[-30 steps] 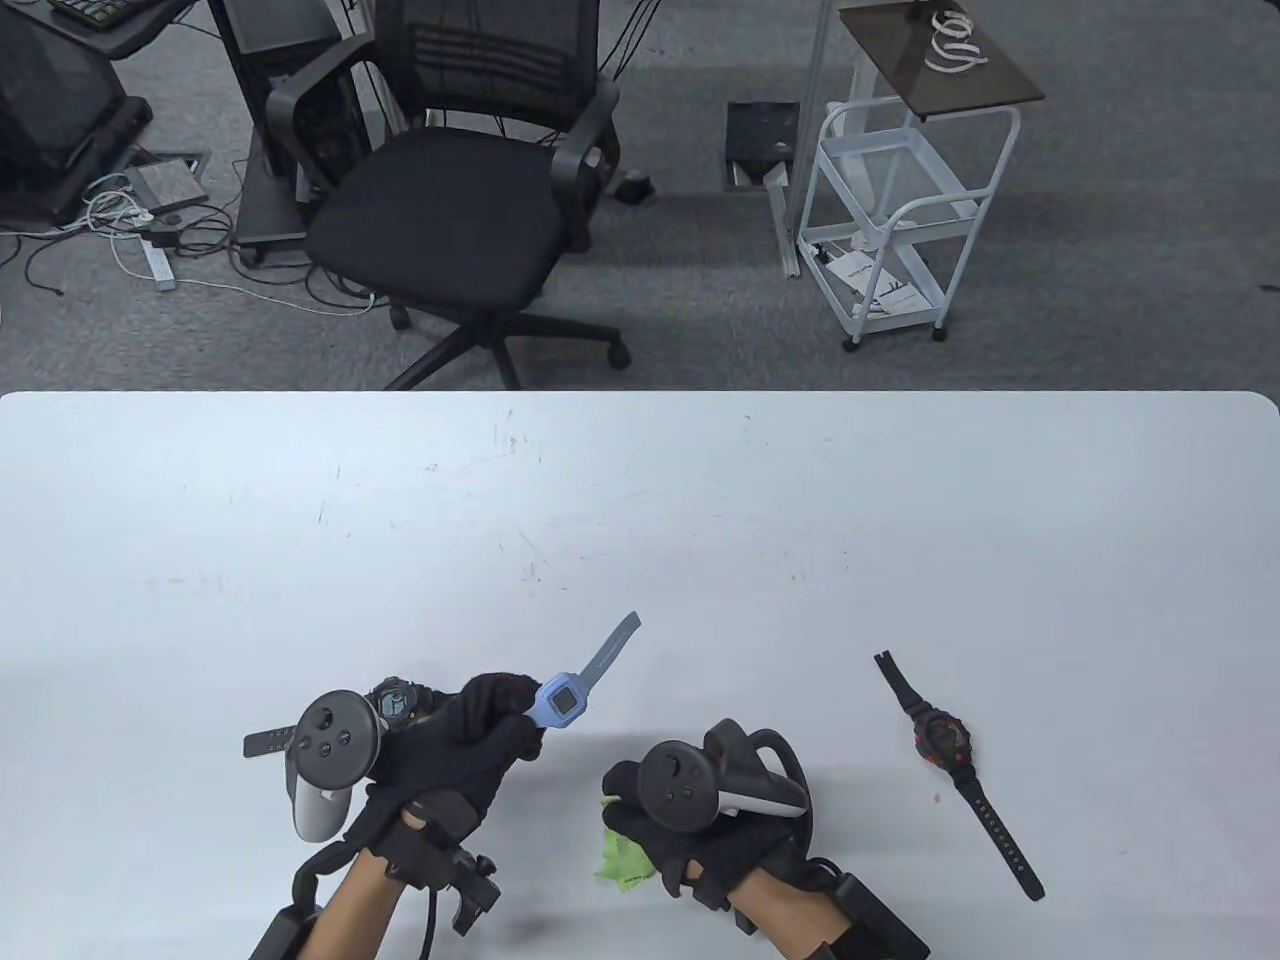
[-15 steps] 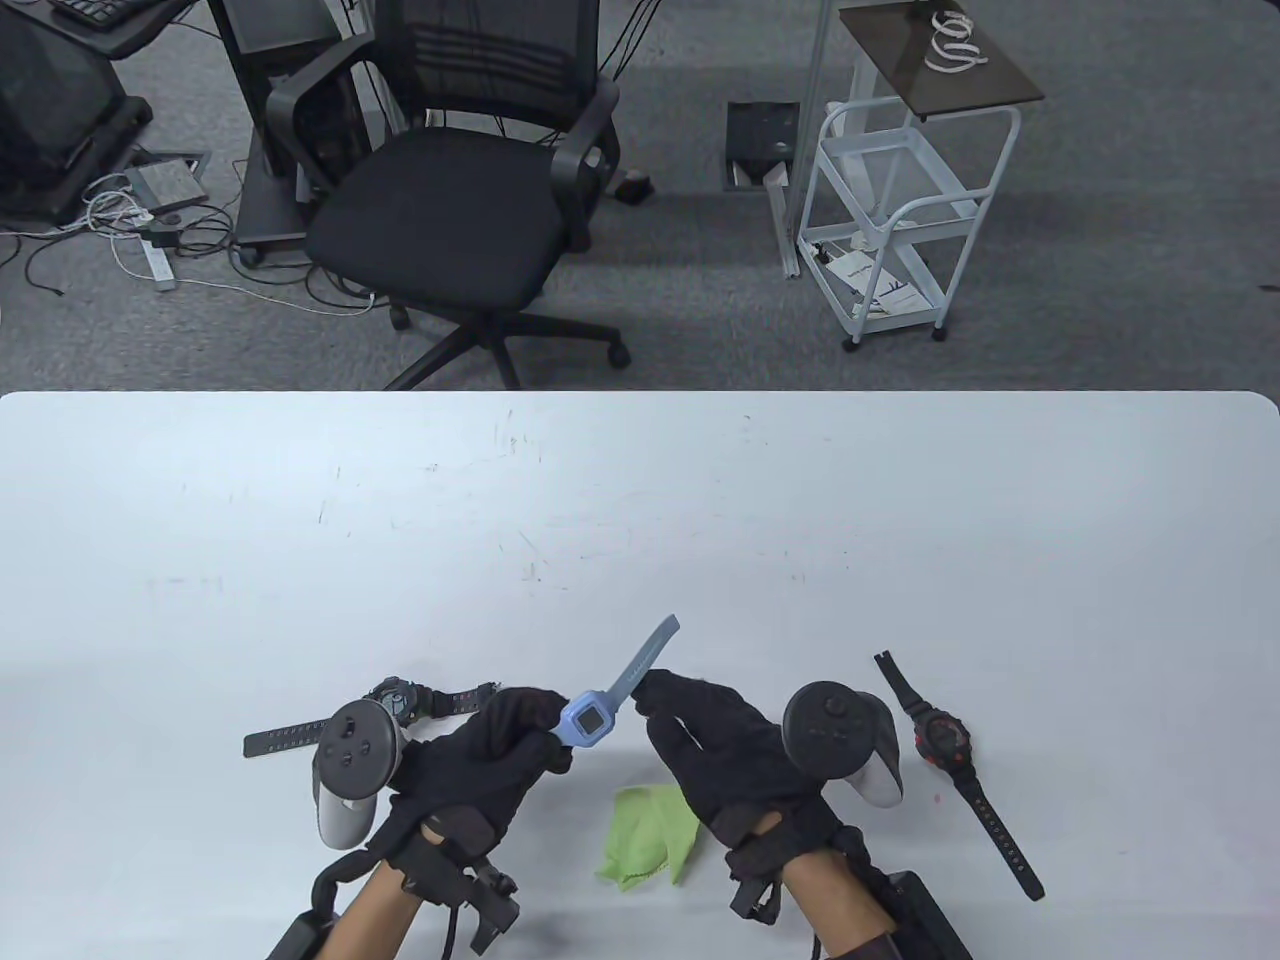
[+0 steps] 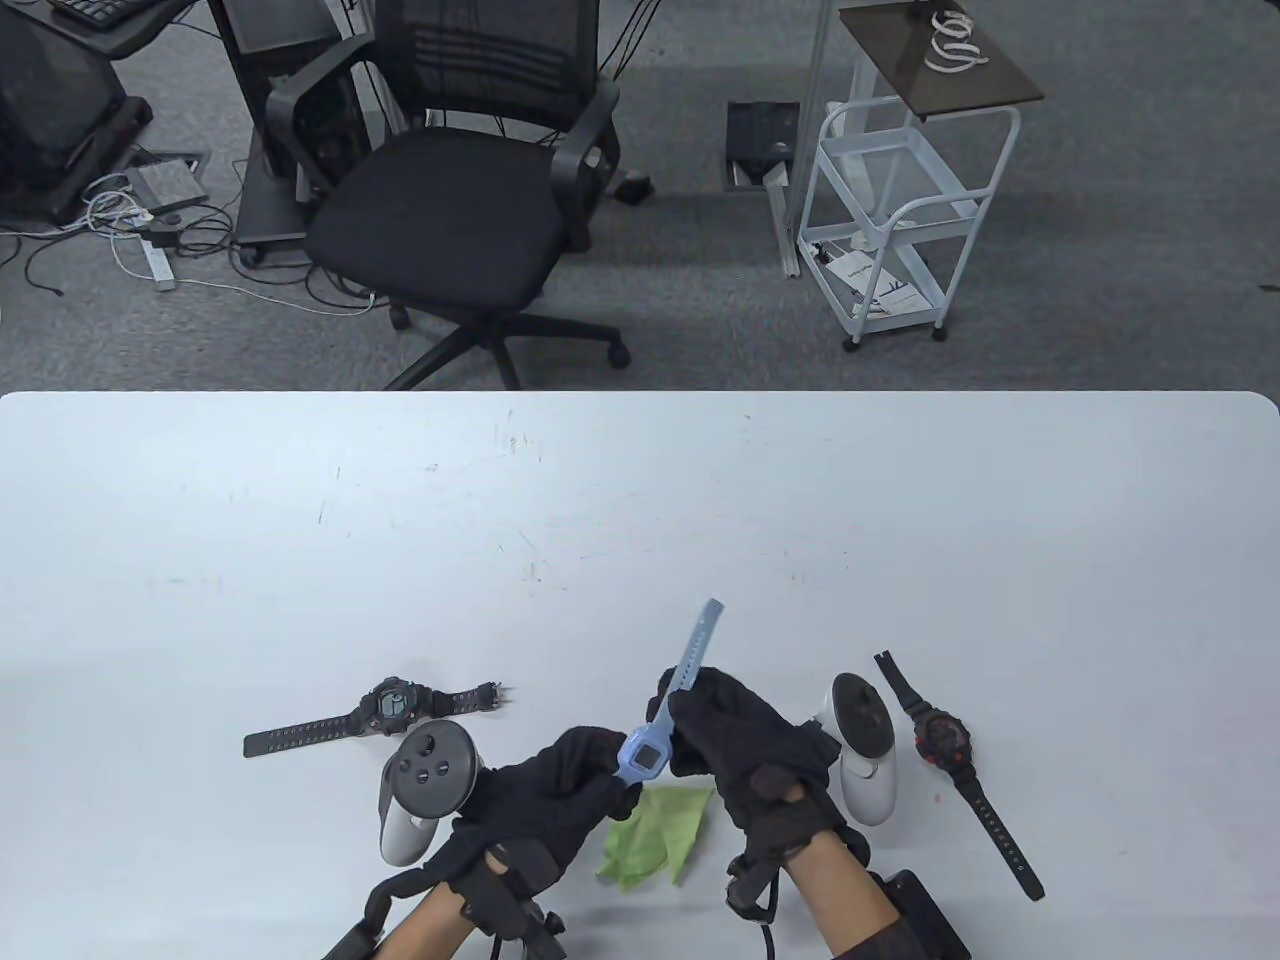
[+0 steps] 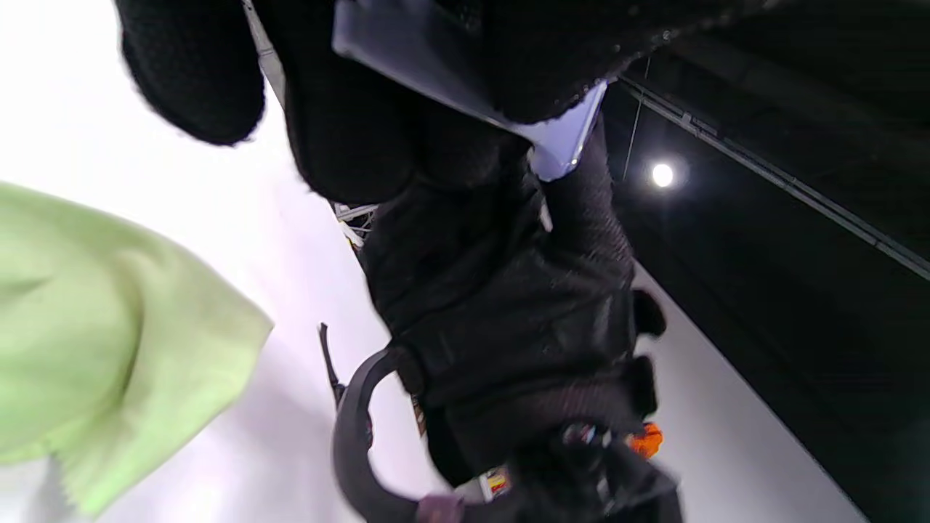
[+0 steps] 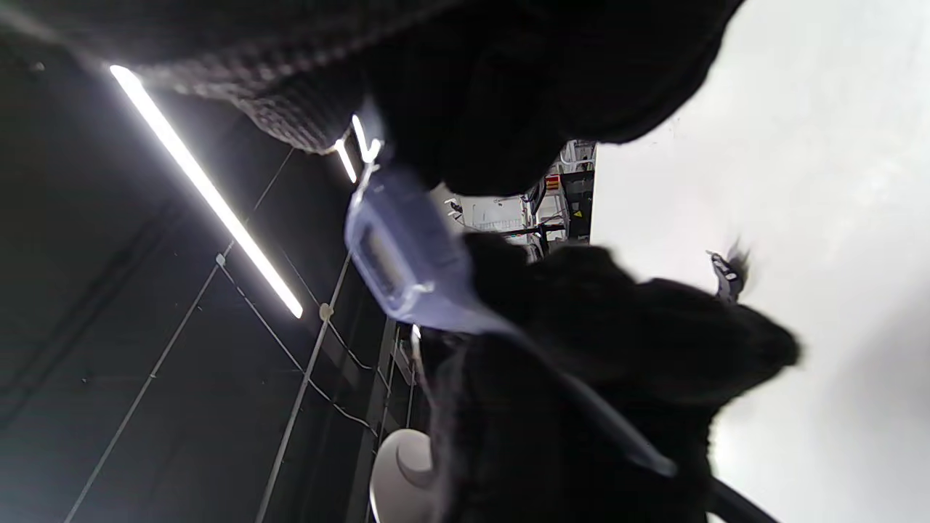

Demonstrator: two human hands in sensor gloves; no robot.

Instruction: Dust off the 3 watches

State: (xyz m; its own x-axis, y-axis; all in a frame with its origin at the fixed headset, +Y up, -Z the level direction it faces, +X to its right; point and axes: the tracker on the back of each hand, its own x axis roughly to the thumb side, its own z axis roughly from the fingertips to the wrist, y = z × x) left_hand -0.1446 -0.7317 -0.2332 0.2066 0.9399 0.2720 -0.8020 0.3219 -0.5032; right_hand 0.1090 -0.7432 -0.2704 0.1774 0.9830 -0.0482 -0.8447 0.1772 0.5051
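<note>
Near the table's (image 3: pixel 200 560) front edge, left hand (image 3: pixel 545 800) pinching the blue watch's (image 3: pixel 643 757) lower strap, right hand (image 3: pixel 745 745) gripping its upper strap, long axis running toward the far edge, green cloth (image 3: pixel 655 835) lying unheld just beneath, between both wrists.

office: swivel chair (image 3: pixel 450 200), floor cables (image 3: pixel 130 240)

Lay flat, straps stretched out: grey watch (image 3: pixel 392 706) at left and black-red watch (image 3: pixel 945 742) at right, with blue watch (image 3: pixel 645 758) held up between them above crumpled green cloth (image 3: pixel 655 836).
</note>
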